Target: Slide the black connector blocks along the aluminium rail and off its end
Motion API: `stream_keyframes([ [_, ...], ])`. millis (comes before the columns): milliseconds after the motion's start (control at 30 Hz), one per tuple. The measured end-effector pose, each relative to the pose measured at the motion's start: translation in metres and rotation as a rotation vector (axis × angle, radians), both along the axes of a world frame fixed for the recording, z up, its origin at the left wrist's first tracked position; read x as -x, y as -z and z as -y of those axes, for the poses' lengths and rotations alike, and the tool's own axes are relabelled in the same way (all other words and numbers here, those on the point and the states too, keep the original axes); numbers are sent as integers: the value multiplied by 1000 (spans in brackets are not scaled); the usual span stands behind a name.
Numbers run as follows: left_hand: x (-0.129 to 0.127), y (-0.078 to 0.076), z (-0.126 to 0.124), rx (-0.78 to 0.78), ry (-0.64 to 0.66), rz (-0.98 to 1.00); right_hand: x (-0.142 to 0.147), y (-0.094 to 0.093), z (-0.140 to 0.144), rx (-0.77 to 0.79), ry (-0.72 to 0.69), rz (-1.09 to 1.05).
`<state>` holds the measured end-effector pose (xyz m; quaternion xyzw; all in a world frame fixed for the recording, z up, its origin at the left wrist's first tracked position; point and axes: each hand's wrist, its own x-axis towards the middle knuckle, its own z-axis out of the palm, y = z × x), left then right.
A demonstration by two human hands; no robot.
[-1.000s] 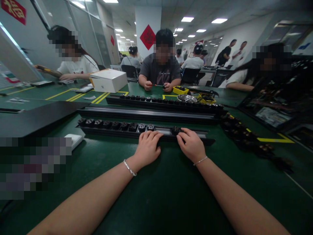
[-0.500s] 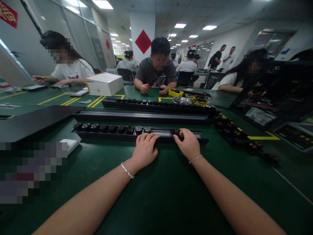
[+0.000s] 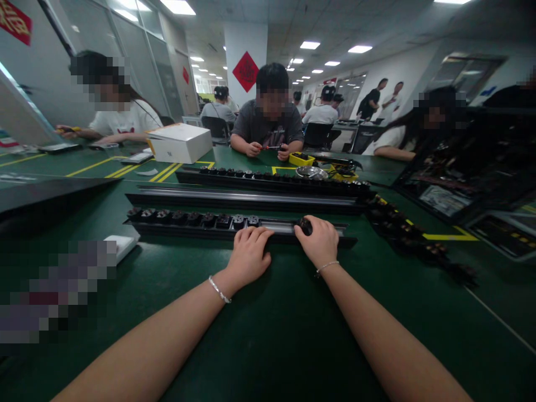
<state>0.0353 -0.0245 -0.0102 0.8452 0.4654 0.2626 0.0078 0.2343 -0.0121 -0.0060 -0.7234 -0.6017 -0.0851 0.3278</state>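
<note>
A black rail (image 3: 192, 233) lies crosswise before me, its left part filled with a row of black modules (image 3: 193, 218) with metal-looking tops. My left hand (image 3: 248, 254) rests on the rail's front edge, fingers stretched out and thumb apart, just right of the row. Between thumb and fingers of my right hand (image 3: 319, 240) is a small round black module (image 3: 305, 226), held over the channel in the rail's right part. The palm side of that hand and the module's underside are hidden.
Behind lie a second rail (image 3: 243, 199) and a farther rail carrying modules (image 3: 268, 177). Loose dark modules (image 3: 422, 243) trail off at right. A white box (image 3: 180, 144), a yellow tray (image 3: 301, 159) and a metal bowl (image 3: 312, 172) stand farther back. A co-worker (image 3: 268, 120) sits opposite.
My right hand has turned slightly and drawn a little left, the round module now tilted in its fingers. My left hand stays on the rail.
</note>
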Motion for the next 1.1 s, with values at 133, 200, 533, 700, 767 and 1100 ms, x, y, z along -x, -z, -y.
stream_keyframes([
  [133,0,1,-1,-11,-1,-4,0,0,1,16,9,-7],
  [200,0,1,-1,-16,0,-3,1,-1,1,17,7,-11],
  [533,1,0,-1,-6,9,-1,0,-4,2,38,-6,-26],
  [700,1,0,-1,-2,9,-6,-2,-6,2,47,-6,-31],
  [767,1,0,0,-3,7,-8,-3,-6,2,58,-2,-36],
  [1100,1,0,-1,-9,5,-4,-6,-8,2,79,18,-40],
])
